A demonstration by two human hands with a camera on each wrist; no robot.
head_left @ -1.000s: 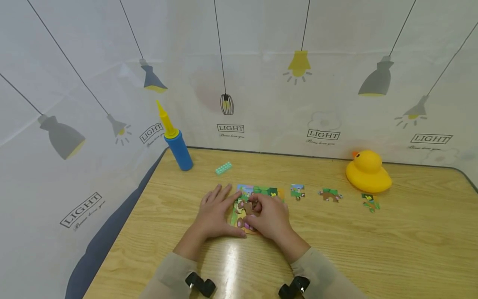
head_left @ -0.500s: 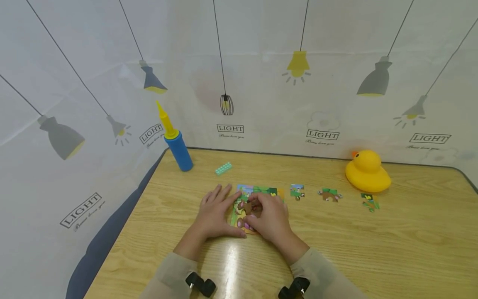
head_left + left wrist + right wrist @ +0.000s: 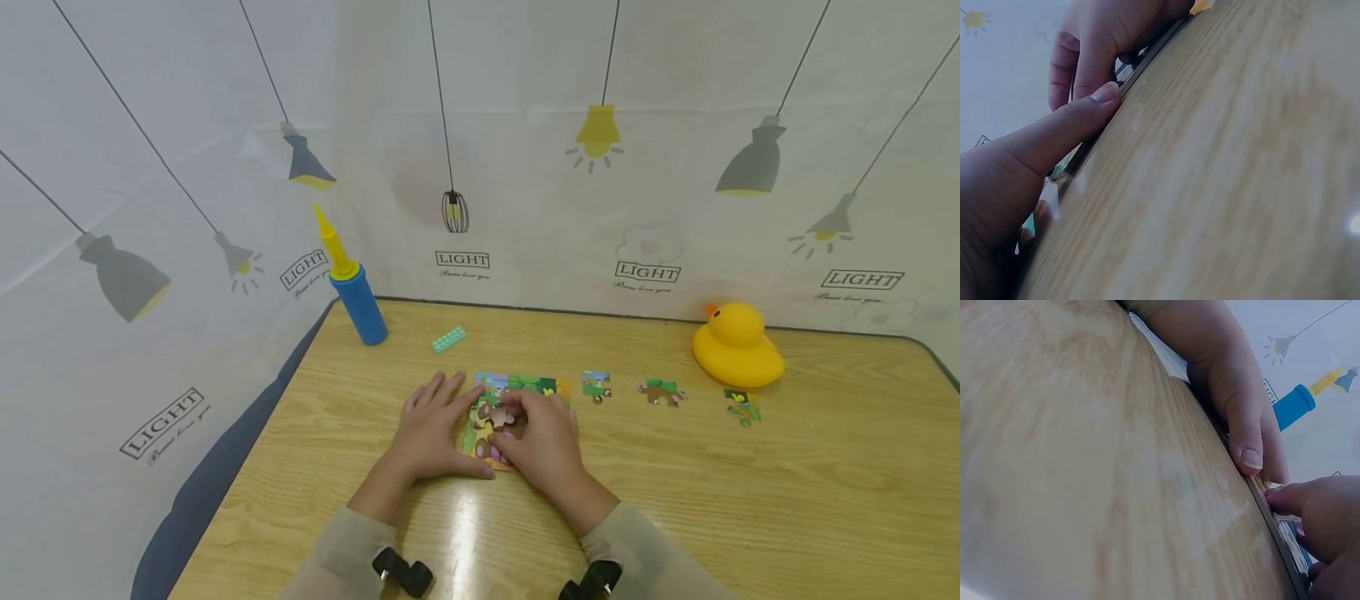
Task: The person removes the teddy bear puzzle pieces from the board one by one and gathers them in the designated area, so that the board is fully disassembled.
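A colourful puzzle board (image 3: 517,386) lies on the wooden table (image 3: 750,492), partly under both hands. My left hand (image 3: 438,421) lies flat beside the board's left side, fingers straight. Its thumb (image 3: 1066,125) presses against the board's near edge (image 3: 1147,59). My right hand (image 3: 528,425) is curled over the board, its fingertips pinching a brown puzzle piece (image 3: 497,414) that sits on the picture. In the right wrist view the left thumb (image 3: 1250,450) and the right fingertips (image 3: 1297,503) meet at the board's edge (image 3: 1279,531).
Three loose puzzle pieces (image 3: 597,385) (image 3: 662,391) (image 3: 743,406) lie in a row to the board's right. A yellow rubber duck (image 3: 738,345) sits at the back right. A blue and yellow hand pump (image 3: 352,287) and a teal brick (image 3: 448,338) stand at the back left. A printed curtain hangs behind.
The right hand's fingers have shifted slightly over the brown piece on the board. The left hand has stayed where it was.
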